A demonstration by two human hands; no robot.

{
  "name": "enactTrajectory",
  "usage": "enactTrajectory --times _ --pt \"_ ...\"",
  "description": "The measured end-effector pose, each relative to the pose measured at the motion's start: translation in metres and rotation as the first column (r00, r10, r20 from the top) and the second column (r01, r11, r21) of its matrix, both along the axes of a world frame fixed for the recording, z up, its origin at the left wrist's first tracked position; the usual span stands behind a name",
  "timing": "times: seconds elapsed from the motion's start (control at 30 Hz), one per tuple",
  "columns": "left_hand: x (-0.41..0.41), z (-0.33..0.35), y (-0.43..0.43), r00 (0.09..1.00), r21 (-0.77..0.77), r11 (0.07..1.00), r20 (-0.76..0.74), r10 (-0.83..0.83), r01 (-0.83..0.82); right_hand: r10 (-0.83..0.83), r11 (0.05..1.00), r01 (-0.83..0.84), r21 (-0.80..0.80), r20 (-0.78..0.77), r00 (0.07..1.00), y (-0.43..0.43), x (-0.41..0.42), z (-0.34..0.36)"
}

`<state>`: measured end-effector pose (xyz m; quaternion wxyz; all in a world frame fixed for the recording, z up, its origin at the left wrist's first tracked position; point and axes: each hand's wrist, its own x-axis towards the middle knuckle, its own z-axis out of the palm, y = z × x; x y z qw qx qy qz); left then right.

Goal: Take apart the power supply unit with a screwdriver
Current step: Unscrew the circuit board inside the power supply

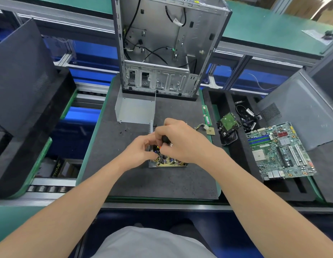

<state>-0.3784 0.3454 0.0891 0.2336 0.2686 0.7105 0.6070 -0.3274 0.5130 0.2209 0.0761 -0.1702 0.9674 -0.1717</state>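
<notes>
Right hand (178,140) grips the screwdriver (164,139) over the opened power supply unit (171,163). Left hand (141,149) is curled, hold unclear. Looks like board screws, so the bit needs seating square.

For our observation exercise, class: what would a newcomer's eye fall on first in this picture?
At centre, the right hand grips a black screwdriver over the opened power supply unit, with the left hand close beside it. Behind stands a gutted computer case; a green motherboard lies at right.
</notes>
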Motion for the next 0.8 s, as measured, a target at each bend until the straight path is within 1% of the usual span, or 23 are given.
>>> enactTrajectory --times 0.2,0.8 --pt "0.0011 0.0016 0.0002 1.0 -0.014 1.0 0.001 0.009 -0.009 0.006 1.0 -0.006 0.017 0.005 1.0 -0.0017 0.0002 -0.0009" --pt "0.003 0.0044 0.0011 1.0 0.031 1.0 0.004 -0.005 0.005 -0.014 1.0 0.014 -0.005 0.014 1.0 -0.0008 0.0001 -0.0003"
